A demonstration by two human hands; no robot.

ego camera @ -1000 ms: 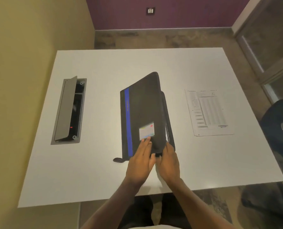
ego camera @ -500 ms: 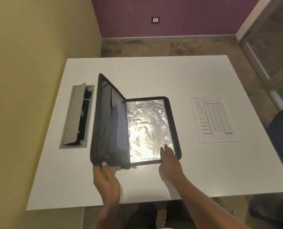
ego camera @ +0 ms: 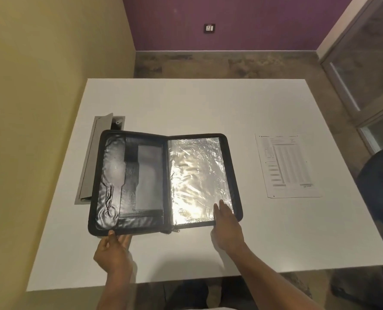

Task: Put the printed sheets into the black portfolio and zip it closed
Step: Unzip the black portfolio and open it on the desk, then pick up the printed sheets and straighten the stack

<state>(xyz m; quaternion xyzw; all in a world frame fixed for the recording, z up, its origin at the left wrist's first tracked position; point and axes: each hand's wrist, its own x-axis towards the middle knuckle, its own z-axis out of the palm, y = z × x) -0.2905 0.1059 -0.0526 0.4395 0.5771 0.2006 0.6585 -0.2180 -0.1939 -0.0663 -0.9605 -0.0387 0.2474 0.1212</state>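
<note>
Black portfolio (ego camera: 163, 182) now fully open and lying flat on the white surface (ego camera: 208, 104); half a second ago left cover stood tilted up, a second ago closed and zipped-looking with both hands at near edge. Left cover down over part of the grey cable hatch (ego camera: 89, 162) set in the surface. Left inner panel shows dark pockets and a clear window; right half a shiny, crinkled plastic sleeve (ego camera: 197, 180), glare strong, no paper seen inside. Left hand (ego camera: 114, 251) at near left edge of cover, thumb on the rim, fingers spread beneath/beside it, looks loose, more steadying than gripping; cannot tell if actually pinching. Right hand (ego camera: 226, 227) flat, fingers extended, resting on near right corner of sleeve and rim, holding nothing, roughly same spot as half a second ago. Zipper pull (ego camera: 176, 230) visible at near end of spine. Printed sheets (ego camera: 285, 165) untouched, flat on surface well apart to the right of portfolio, same place throughout. Meaning for task: opening step done, loading not started. Likely next: right hand over to sheets, slide them into or onto sleeve side, then fold cover and run zipper. Sleeve mouth location unclear from glare.
</note>
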